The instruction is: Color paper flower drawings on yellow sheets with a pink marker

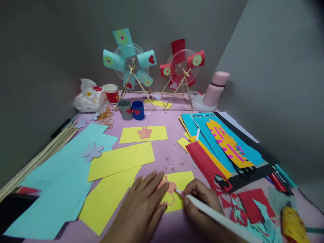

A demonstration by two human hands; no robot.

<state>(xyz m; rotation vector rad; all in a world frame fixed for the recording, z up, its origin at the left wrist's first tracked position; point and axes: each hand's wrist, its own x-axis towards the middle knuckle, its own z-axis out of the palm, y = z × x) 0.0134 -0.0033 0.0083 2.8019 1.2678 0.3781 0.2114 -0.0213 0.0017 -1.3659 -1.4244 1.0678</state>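
Near the front edge of the tabletop (174, 153), the yellow card (186, 176) is steadied under the left hand (144, 202), fingers extended; the white pen (205, 208), gripped in the right hand (201, 194), is best kept inside the peach outline (172, 199).

Two bare human hands are visible. The left hand (145, 199) has slender, tapering fingers with rounded tips; its thumbnail (165, 207) appears small, dark and reddish, and whether this is polish cannot be determined. The right hand (201, 197) is of similar slim build, with rounded knuckles. Both wrists appear bare where visible.
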